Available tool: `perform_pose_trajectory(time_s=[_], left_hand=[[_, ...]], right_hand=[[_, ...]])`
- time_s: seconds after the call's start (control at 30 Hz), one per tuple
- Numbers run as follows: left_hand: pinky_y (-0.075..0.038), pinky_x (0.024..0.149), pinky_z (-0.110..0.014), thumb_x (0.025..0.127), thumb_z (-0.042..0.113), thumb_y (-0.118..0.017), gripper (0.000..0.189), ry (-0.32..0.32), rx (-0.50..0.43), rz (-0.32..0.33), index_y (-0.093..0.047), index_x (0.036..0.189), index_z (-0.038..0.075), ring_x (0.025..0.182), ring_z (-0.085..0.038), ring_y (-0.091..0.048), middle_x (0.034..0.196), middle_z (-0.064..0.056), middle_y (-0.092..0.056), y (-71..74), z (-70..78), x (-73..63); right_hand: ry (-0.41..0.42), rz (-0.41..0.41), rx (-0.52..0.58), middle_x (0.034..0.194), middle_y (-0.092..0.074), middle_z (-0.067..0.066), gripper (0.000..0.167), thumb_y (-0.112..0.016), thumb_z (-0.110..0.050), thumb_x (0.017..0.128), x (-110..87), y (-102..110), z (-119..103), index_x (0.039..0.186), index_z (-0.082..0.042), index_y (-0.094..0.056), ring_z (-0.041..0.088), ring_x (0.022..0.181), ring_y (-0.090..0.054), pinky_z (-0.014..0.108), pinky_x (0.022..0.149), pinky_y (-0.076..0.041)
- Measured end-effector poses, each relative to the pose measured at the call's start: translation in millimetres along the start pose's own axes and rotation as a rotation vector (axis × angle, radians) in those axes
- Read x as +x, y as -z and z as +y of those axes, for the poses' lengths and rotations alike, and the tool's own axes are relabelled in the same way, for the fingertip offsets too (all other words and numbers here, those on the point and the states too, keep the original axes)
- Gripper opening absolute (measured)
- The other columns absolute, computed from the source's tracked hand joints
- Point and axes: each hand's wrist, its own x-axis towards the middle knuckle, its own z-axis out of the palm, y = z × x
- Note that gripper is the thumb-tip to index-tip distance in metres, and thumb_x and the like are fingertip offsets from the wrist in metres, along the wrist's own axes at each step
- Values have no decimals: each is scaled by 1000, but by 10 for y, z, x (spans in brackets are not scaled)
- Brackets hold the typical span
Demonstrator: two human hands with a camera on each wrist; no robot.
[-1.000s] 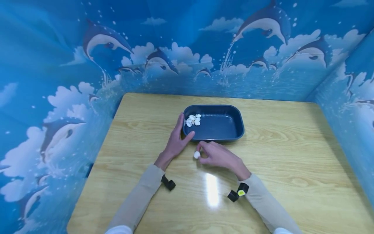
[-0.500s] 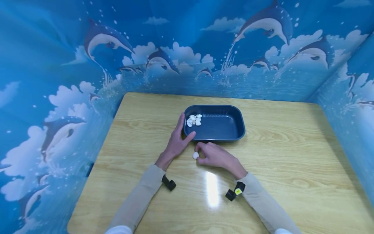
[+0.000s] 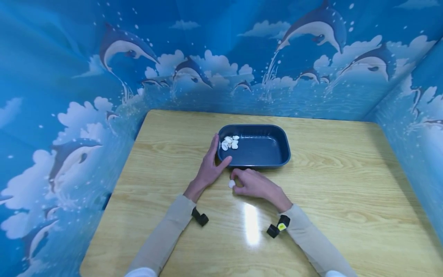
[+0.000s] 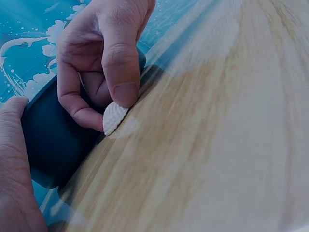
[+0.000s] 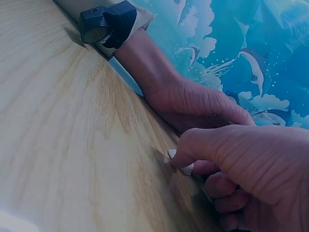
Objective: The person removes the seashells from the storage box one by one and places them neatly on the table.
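A dark blue rectangular tray (image 3: 263,166) stands on the wooden table, with several white seashells (image 3: 228,141) gathered at its left end. My left hand (image 3: 209,165) rests against the tray's left side, fingers straight and thumb over the near left corner. In front of the tray, my right hand (image 3: 257,184) pinches a white seashell (image 3: 232,184) between thumb and index finger. The left wrist view shows this ribbed seashell (image 4: 115,118) standing on edge close over the table. In the right wrist view it is partly hidden by the thumb.
The wooden table (image 3: 346,184) extends to both sides and toward me. A blue curtain (image 3: 221,88) printed with dolphins encloses the back and sides. Black cameras sit on both wrists, and a bright light reflection lies on the tabletop.
My right hand has shifted slightly to the left with the seashell pinched, then stayed nearly still. The left hand keeps its place on the tray.
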Motion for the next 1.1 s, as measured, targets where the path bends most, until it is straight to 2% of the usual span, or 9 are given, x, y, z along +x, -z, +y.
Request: perform_pose_trajectory(time_s=[0.23,0.47,0.57,0.77,0.87,1.1], left_hand=[[-14,130,-44,98,63,-59,97,8,-8,-3,-6,170,24,160,-11,-5,177,-8,-7,0,-3,-6],[-14,130,-45,98,62,-60,97,-3,-14,1,-6,170,24,160,-10,-5,177,-8,-7,-8,-18,-4],[-14,130,-45,99,60,-60,96,-3,-19,0,-6,170,25,160,-10,-5,177,-9,-7,-10,-24,-7],[-14,130,-45,99,59,-61,95,12,-14,-7,-4,169,29,160,-9,-4,177,-7,-6,-7,-21,-7],[-14,130,-46,99,60,-60,96,16,-15,-9,-4,169,27,160,-9,-4,177,-7,-6,-4,-16,-6],[-13,130,-46,99,62,-59,97,-2,-21,-3,-6,170,23,160,-9,-4,177,-8,-6,-4,-13,-6]], right_hand=[[27,14,12,71,-56,-10,29,-70,-22,98,-17,-5,6,124,-9,-66,1,54,-46,22,51,-40],[26,40,27,86,-65,-7,29,-69,-21,99,-63,12,31,124,-8,-66,2,61,-52,23,57,-45],[22,54,32,87,-66,-8,28,-69,-19,99,-98,52,32,125,-8,-67,2,62,-52,23,58,-46],[1,40,34,68,-54,-11,25,-66,-16,100,-189,204,-42,124,-7,-68,2,56,-47,23,53,-41],[-2,47,33,63,-49,-12,27,-66,-17,100,-235,290,-102,125,-6,-68,2,53,-44,23,52,-39],[61,169,-23,59,-44,-13,20,-66,-17,101,-264,442,-151,117,-6,-71,1,51,-37,23,48,-34]])
